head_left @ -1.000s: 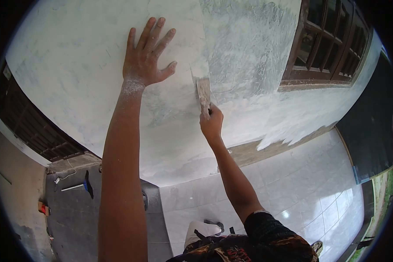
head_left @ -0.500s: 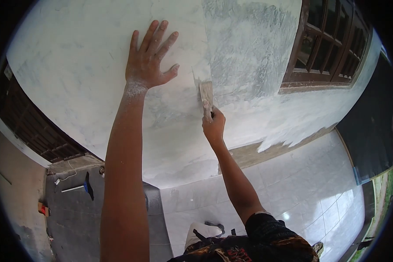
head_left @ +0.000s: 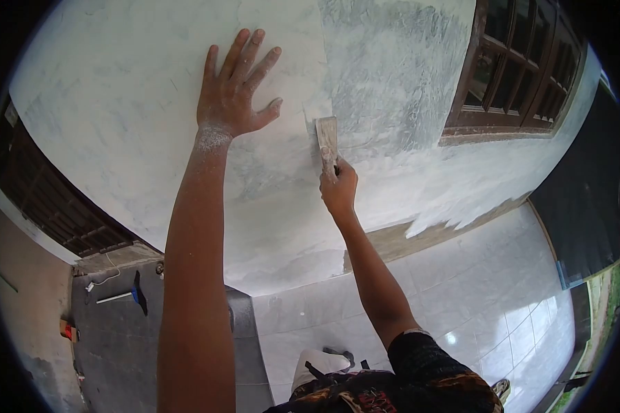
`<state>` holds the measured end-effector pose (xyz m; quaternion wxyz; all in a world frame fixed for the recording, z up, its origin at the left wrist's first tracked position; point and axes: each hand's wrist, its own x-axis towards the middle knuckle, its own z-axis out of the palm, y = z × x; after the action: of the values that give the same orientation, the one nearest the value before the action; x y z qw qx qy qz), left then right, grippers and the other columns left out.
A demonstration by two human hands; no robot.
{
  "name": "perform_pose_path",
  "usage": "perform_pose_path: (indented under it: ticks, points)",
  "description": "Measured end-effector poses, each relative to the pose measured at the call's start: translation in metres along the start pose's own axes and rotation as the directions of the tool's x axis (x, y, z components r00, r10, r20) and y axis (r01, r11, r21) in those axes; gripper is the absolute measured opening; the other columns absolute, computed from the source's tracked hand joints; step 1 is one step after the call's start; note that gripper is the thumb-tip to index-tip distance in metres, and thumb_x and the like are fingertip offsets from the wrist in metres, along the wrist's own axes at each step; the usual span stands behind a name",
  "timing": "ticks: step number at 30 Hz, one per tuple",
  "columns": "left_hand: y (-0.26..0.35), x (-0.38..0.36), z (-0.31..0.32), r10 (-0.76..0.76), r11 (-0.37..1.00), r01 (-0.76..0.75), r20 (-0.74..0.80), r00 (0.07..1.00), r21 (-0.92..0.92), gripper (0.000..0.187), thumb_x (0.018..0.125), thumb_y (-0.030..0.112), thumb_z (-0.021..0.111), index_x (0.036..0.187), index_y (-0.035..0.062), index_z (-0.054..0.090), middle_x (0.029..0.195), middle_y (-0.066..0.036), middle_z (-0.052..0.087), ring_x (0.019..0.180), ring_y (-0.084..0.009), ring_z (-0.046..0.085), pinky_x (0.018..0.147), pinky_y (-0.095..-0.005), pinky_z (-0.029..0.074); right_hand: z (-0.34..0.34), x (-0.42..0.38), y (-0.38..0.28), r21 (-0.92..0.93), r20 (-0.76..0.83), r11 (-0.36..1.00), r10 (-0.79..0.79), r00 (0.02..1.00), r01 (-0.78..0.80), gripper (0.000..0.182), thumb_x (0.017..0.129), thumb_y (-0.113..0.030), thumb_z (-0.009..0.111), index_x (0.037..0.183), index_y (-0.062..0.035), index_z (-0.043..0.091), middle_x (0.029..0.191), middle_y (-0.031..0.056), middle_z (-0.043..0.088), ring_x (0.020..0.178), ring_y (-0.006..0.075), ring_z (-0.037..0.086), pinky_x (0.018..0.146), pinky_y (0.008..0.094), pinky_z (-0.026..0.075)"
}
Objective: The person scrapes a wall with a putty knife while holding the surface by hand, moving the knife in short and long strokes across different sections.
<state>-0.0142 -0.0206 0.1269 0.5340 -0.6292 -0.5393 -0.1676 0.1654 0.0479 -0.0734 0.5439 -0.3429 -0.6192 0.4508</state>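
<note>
My left hand lies against the white-coated wall with fingers spread, white powder dusted on the wrist and thumb. Lower and to the right, my right hand is wrapped round the handle of a putty knife. Its broad blade, smeared with pale filler, points up the wall and overlaps the border between the smooth white coat and a greyer, streaky patch. Part of the handle is hidden in my fist.
A brown wooden window is set in the wall at upper right, a dark slatted frame at left. Below, a bare strip runs along the wall's foot above pale floor tiles. A blue-headed tool lies on dark tiles.
My right hand and the putty knife have moved a little up the wall. My left hand stays in nearly the same spot, fingers still spread.
</note>
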Motion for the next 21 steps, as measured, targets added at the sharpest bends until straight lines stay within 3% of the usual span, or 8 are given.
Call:
perform_pose_path:
  ticks: [1, 5, 7, 10, 14, 17, 19, 21]
  points:
    - [0.0, 0.001, -0.001, -0.001, 1.0, 0.001, -0.003, 1.0, 0.006, 0.093, 0.07, 0.046, 0.078, 0.152, 0.0321, 0.034, 0.163, -0.001, 0.022, 0.151, -0.0215, 0.018, 0.119, -0.0589, 0.017, 0.003, 0.004, 0.004, 0.055, -0.02, 0.996, -0.066, 0.998, 0.067, 0.049, 0.099, -0.041, 0.061, 0.072, -0.0002, 0.056, 0.052, -0.0006, 0.045, 0.043, 0.0073, 0.041, 0.041, 0.0282, 0.034]
    - [0.0, 0.001, -0.002, -0.01, 1.0, 0.01, 0.021, 1.0, 0.014, 0.093, 0.07, 0.046, 0.078, 0.152, 0.0319, 0.034, 0.163, -0.001, 0.022, 0.151, -0.0216, 0.018, 0.119, -0.0591, 0.018, -0.005, -0.011, 0.003, 0.016, 0.009, 1.0, 0.024, 1.0, -0.025, 0.048, 0.099, -0.04, 0.06, 0.072, 0.0, 0.055, 0.052, -0.0009, 0.044, 0.043, 0.0074, 0.041, 0.041, 0.0283, 0.034]
    - [0.0, 0.001, -0.002, -0.005, 1.0, 0.005, 0.013, 1.0, 0.006, 0.093, 0.07, 0.045, 0.077, 0.152, 0.0316, 0.035, 0.163, -0.001, 0.022, 0.151, -0.0217, 0.018, 0.119, -0.0592, 0.018, -0.009, -0.012, -0.003, -0.055, 0.025, 0.996, 0.073, 0.997, -0.072, 0.048, 0.101, -0.037, 0.057, 0.082, 0.0068, 0.061, 0.056, 0.0172, 0.049, 0.05, 0.0207, 0.041, 0.051, 0.0391, 0.037]
    - [-0.002, 0.001, 0.0, -0.007, 0.998, 0.005, 0.036, 0.999, 0.066, 0.093, 0.074, 0.057, 0.073, 0.153, 0.0346, 0.03, 0.164, 0.002, 0.018, 0.152, -0.0181, 0.014, 0.122, -0.0562, 0.012, -0.007, 0.003, -0.011, -0.017, 0.018, 1.0, -0.017, 1.0, 0.017, 0.047, 0.101, -0.036, 0.056, 0.082, 0.0066, 0.061, 0.056, 0.0178, 0.049, 0.05, 0.0204, 0.041, 0.051, 0.0389, 0.037]
    - [0.001, 0.0, -0.003, -0.031, 0.996, 0.025, 0.074, 0.997, 0.084, 0.093, 0.074, 0.057, 0.073, 0.153, 0.0346, 0.03, 0.164, 0.001, 0.019, 0.152, -0.0185, 0.014, 0.122, -0.0562, 0.013, -0.007, -0.009, 0.001, -0.029, 0.009, 1.0, -0.008, 1.0, 0.008, 0.046, 0.101, -0.035, 0.056, 0.081, 0.0066, 0.06, 0.056, 0.0181, 0.049, 0.05, 0.0231, 0.04, 0.051, 0.0395, 0.037]
    - [0.0, 0.001, -0.004, -0.031, 0.998, 0.026, 0.07, 0.997, 0.059, 0.092, 0.073, 0.055, 0.073, 0.153, 0.0345, 0.031, 0.164, 0.001, 0.019, 0.152, -0.0186, 0.015, 0.121, -0.0564, 0.014, -0.005, -0.004, 0.013, -0.081, 0.027, 0.991, 0.113, 0.993, -0.11, 0.044, 0.101, -0.033, 0.056, 0.082, 0.0069, 0.059, 0.056, 0.0189, 0.05, 0.049, 0.0246, 0.042, 0.051, 0.0402, 0.037]
    - [0.0, 0.001, -0.003, 0.001, 1.0, -0.001, -0.001, 1.0, -0.015, 0.092, 0.07, 0.044, 0.077, 0.151, 0.031, 0.035, 0.163, -0.002, 0.022, 0.151, -0.0213, 0.019, 0.119, -0.0588, 0.017, -0.001, 0.008, 0.011, 0.011, -0.026, 0.993, -0.12, 0.992, 0.12, 0.043, 0.099, -0.036, 0.06, 0.075, -0.0004, 0.056, 0.051, -0.0004, 0.047, 0.041, 0.0085, 0.045, 0.038, 0.0284, 0.035]
    - [0.001, 0.002, -0.001, 0.006, 1.0, -0.006, 0.003, 1.0, -0.011, 0.092, 0.071, 0.044, 0.077, 0.152, 0.0308, 0.035, 0.163, -0.002, 0.022, 0.151, -0.0213, 0.019, 0.119, -0.0588, 0.017, 0.001, 0.007, 0.011, -0.006, -0.035, 0.994, -0.108, 0.994, 0.108, 0.042, 0.099, -0.035, 0.06, 0.075, -0.0007, 0.056, 0.051, -0.0004, 0.047, 0.04, 0.0086, 0.045, 0.038, 0.0285, 0.036]
